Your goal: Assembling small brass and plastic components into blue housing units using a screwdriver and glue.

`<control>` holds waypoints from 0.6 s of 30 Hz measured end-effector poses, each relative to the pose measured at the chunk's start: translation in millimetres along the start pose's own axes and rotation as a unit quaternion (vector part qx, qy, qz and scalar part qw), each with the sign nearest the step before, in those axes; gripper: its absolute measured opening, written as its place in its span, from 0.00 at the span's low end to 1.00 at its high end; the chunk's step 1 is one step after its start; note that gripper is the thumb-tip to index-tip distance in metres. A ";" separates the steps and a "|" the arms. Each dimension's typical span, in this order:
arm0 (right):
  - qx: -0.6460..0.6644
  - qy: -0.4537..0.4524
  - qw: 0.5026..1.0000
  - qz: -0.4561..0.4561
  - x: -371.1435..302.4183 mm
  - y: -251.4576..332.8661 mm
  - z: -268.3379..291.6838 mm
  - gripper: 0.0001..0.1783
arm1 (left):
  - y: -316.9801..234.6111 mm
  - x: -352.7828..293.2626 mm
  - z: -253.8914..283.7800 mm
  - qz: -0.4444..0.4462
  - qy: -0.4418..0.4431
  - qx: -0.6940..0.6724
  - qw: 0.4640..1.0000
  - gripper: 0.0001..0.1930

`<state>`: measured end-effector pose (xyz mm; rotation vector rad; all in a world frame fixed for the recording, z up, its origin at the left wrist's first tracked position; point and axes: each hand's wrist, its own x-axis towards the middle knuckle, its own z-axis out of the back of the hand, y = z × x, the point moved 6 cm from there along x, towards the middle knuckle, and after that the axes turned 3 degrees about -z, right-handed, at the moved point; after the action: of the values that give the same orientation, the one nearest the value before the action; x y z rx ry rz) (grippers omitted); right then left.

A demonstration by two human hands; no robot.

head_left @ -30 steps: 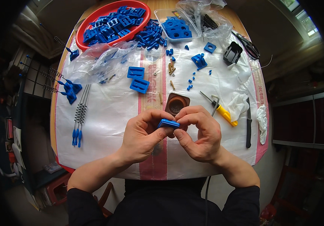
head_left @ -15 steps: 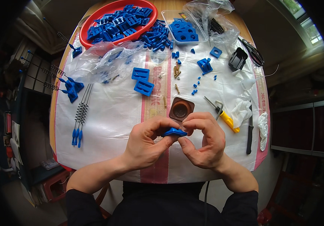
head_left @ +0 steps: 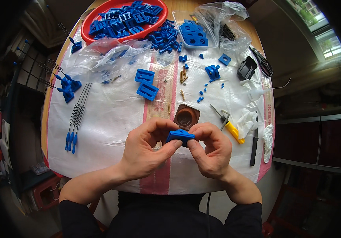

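A small blue plastic part [head_left: 180,135] with a flat base and a raised middle with a hole is held up over the near part of the table. My left hand [head_left: 144,146] pinches its left end between thumb and fingers. My right hand [head_left: 211,150] grips its right end the same way. Just beyond the fingers lies a brown square dish [head_left: 186,116] with a round hollow. Farther off are two blue slotted plates [head_left: 147,91], brass screws [head_left: 183,74], tiny blue pieces [head_left: 201,95] and a blue bracket assembly [head_left: 213,72].
A red basin [head_left: 84,33] of blue parts stands at the back left, beside a clear tub [head_left: 215,39]. To the right lie a yellow-handled screwdriver [head_left: 234,132], a black-handled knife [head_left: 253,150] and scissors [head_left: 262,63]. Black springs with blue ends [head_left: 75,119] lie left.
My right fingers have closed onto the blue part's right end. The part is tilted, so more of its front face shows. The whole view has shifted slightly.
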<state>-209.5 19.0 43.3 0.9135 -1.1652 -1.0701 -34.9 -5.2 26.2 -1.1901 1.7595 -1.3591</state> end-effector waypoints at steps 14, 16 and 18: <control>0.183 0.032 0.969 -0.164 -10.0 -11.3 -9.3 0.10 | -0.5 -0.5 0.0 -0.036 -0.042 0.020 0.998 0.19; 0.209 0.032 0.963 -0.169 -9.9 -13.0 -11.1 0.09 | 0.2 -1.6 0.5 -0.027 -0.046 0.011 0.999 0.17; 0.226 0.031 0.960 -0.163 -8.9 -13.3 -13.4 0.09 | 3.3 -2.4 -1.8 -0.005 -0.042 -0.038 0.998 0.15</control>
<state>-199.1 24.4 26.0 1.5299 -1.2580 -1.0402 -36.5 -2.0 23.4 -1.2813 1.7607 -1.2389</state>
